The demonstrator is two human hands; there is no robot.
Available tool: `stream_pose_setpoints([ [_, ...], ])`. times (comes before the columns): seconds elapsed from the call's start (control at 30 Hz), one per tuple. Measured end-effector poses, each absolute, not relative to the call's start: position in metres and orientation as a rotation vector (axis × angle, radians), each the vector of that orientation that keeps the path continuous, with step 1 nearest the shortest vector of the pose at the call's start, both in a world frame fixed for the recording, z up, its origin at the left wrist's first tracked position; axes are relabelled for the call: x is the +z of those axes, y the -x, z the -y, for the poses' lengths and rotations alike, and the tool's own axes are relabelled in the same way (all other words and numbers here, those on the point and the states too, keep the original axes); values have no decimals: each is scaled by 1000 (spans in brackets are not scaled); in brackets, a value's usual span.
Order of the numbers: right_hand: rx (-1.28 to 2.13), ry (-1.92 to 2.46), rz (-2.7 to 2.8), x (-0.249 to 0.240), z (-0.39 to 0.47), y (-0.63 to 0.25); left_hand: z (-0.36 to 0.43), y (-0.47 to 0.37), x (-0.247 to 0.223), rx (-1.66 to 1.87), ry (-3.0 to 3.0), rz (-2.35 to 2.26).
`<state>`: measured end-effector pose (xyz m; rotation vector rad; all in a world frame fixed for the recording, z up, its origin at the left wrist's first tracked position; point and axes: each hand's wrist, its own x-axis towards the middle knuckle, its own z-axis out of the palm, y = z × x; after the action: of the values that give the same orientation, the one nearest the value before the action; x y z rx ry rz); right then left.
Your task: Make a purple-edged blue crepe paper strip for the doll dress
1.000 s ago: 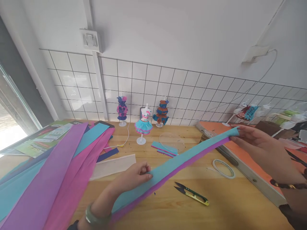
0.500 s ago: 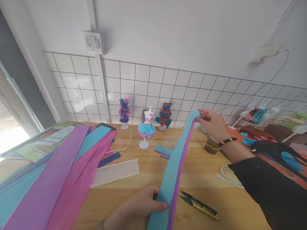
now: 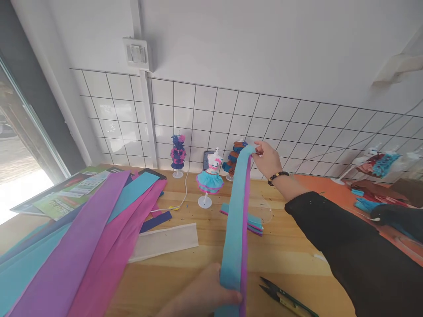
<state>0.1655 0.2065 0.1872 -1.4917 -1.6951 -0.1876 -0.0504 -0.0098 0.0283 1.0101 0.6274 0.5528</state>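
A long turquoise fabric strip with a purple edge (image 3: pixel 236 211) is stretched upright between my hands. My right hand (image 3: pixel 266 158) pinches its far end, raised in front of the tiled wall. Near the table's front, my left hand (image 3: pixel 211 290) grips the lower part, thumb on top. Scissors-like snips (image 3: pixel 284 299) with a yellow handle lie to the right of my left hand. Beyond the strip, short turquoise and purple pieces (image 3: pixel 255 223) rest on the table. A small dress form in a turquoise skirt (image 3: pixel 210 180) stands left of the strip.
Purple (image 3: pixel 69 237) and pink fabric (image 3: pixel 115 237) lengths cover the left side, beside a white strip (image 3: pixel 168 241). A blue and pink dress form (image 3: pixel 178 154) and a brown and blue one (image 3: pixel 231 160) stand at the wall. More figures stand at the far right.
My right hand has moved left with the strip's far end, so the strip stands straighter. The view has shifted slightly to the right. Both hands keep their hold.
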Motion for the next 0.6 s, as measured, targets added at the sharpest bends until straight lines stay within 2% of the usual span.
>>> stream_pose_setpoints([
  [0.2, -101, 1630, 1886, 145, -210, -147, -1, 51, 25, 717, -944, -727],
  [0.37, 101, 1639, 1949, 100, -207, -146, -6, 49, 11, 645, -694, -787],
  [0.6, 235, 1526, 2024, 72, -170, -150, -6, 53, 21, 710, -757, -746],
])
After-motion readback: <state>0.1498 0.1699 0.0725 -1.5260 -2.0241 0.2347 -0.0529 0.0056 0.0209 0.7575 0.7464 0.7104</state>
